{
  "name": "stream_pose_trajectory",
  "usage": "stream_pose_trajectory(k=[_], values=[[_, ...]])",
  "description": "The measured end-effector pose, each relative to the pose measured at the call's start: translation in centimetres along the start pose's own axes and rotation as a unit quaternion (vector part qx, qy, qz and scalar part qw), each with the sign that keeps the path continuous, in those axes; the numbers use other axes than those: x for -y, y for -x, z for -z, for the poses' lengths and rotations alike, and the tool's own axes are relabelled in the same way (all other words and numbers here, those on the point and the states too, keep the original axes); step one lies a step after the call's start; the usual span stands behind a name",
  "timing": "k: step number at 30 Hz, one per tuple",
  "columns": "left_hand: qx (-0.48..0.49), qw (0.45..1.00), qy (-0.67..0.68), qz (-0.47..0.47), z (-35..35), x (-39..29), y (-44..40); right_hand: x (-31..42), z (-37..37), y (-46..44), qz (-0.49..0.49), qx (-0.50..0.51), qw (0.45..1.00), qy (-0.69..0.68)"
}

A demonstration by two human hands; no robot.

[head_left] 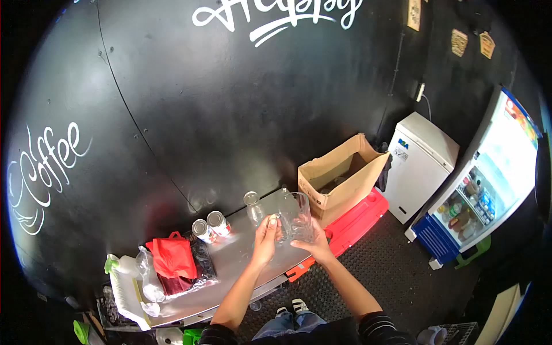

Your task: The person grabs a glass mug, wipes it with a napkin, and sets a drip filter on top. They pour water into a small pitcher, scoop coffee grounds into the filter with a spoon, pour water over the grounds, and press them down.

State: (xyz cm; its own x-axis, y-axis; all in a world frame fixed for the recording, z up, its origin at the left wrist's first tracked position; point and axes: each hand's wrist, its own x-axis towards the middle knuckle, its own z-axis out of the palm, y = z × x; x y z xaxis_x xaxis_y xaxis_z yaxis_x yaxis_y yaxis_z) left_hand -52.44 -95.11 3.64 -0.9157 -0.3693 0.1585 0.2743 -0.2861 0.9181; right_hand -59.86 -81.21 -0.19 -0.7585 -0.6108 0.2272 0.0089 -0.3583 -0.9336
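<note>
Carefully, we hold clear glassware (300, 217) over the table's (240, 244) right end, left grip (266, 237) closed at its left side, right grip (314, 244) cupping its right, best held level and clear of the far jar (252, 201).

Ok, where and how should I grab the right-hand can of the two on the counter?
Probably around its upper side, coming from the right: the right-hand can is an upright cylinder, with the other can close on its left, while bare metal counter lies to its right.
</note>
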Motion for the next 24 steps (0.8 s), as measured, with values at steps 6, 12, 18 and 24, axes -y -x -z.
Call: stream_pose_trajectory(k=[6, 12, 18, 24], values=[[0.005, 0.997, -0.062, -0.048, 0.0, -1.5, 0.7, 0.5, -2.1, 2.4, 0.127, -0.054, 0.977, 0.163], [0.055, 0.997, -0.015, -0.044, -3.0, 0.0, 3.9, 3.3, -1.9, 9.2, 0.095, -0.138, 0.973, 0.157], [0.140, 0.987, -0.036, -0.065, -8.9, -1.5, 8.7, 7.2, -1.6, 16.3, 0.151, -0.207, 0.952, 0.170], [0.241, 0.969, -0.009, -0.047, -16.7, -0.5, 14.8, 11.1, 0.3, 26.6, 0.135, -0.309, 0.923, 0.186]])
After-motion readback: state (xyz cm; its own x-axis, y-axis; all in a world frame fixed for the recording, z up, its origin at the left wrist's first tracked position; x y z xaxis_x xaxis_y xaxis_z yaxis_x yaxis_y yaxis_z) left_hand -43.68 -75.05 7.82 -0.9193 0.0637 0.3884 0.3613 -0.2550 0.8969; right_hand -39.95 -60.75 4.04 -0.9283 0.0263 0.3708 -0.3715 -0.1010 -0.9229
